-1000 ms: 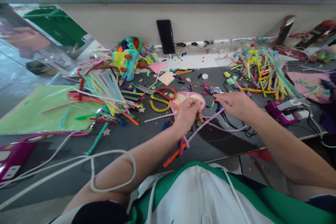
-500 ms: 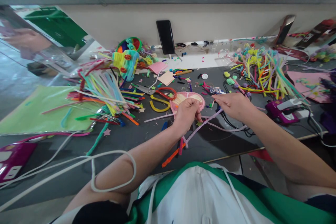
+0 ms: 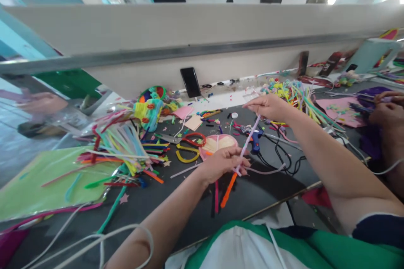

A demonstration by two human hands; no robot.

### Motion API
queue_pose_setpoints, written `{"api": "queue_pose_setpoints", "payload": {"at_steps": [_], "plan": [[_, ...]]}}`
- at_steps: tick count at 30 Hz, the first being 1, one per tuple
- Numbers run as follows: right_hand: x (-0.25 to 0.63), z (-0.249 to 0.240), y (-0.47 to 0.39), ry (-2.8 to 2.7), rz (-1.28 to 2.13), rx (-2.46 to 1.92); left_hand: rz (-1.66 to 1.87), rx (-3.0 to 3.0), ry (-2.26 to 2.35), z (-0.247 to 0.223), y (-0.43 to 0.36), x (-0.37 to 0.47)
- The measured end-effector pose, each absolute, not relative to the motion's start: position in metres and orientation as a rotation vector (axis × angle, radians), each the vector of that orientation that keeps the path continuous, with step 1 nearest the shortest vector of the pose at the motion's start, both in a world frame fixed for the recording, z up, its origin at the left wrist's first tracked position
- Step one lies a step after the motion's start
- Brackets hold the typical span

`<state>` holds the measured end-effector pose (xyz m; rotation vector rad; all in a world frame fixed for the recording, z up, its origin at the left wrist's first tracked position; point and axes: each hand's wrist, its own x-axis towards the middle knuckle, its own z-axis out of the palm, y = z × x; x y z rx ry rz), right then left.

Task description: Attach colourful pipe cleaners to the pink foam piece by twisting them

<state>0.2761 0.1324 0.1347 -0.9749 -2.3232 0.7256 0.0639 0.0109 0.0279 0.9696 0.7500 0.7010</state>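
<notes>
A lilac pipe cleaner (image 3: pixel 249 138) slants upward between my two hands. My left hand (image 3: pixel 222 164) is closed around its lower end, over the front edge of a pink-rimmed, cream-centred rounded piece (image 3: pixel 222 141). With fingers bent together, my right hand (image 3: pixel 268 107) is at the strip's upper end; the exact grip there is partly hidden. An orange pipe cleaner (image 3: pixel 229 191) and a pink one (image 3: pixel 216 197) point toward me below my left hand. Just right of the lilac strip is a blue glue gun (image 3: pixel 256 142).
Scissors (image 3: pixel 189 142) with red and yellow handles lie left of the pink piece. Pipe cleaner bundles (image 3: pixel 123 143) cover the left. A phone (image 3: pixel 190 82) leans on the partition. Cables (image 3: pixel 277 155) trail rightward. Another person's hands (image 3: pixel 386 109) are at the far right.
The view has tilted up, showing more room beyond the partition. My right hand has risen relative to my left, and the lilac pipe cleaner stands steeper. The glue gun is now uncovered.
</notes>
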Motion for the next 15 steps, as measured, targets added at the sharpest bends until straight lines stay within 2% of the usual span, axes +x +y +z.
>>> {"api": "queue_pose_setpoints", "payload": {"at_steps": [3, 6, 10, 12, 15], "plan": [[0.271, 0.146, 0.143, -2.175, 0.989, -0.907, 0.771, 1.003, 0.749, 0.028, 0.011, 0.063], [0.263, 0.141, 0.153, -1.74, 1.198, -0.758, 1.015, 0.944, 0.777, 0.031, 0.015, 0.059], [0.242, 0.106, 0.151, -1.302, 1.421, -0.639, 1.369, 0.844, 0.784, 0.038, 0.025, 0.045], [0.225, 0.082, 0.139, -1.287, 1.556, -0.614, 1.471, 0.823, 0.771, 0.039, 0.03, 0.037], [0.196, 0.051, 0.11, -1.359, 1.588, -0.608, 1.577, 0.805, 0.767, 0.038, 0.034, 0.028]]}}
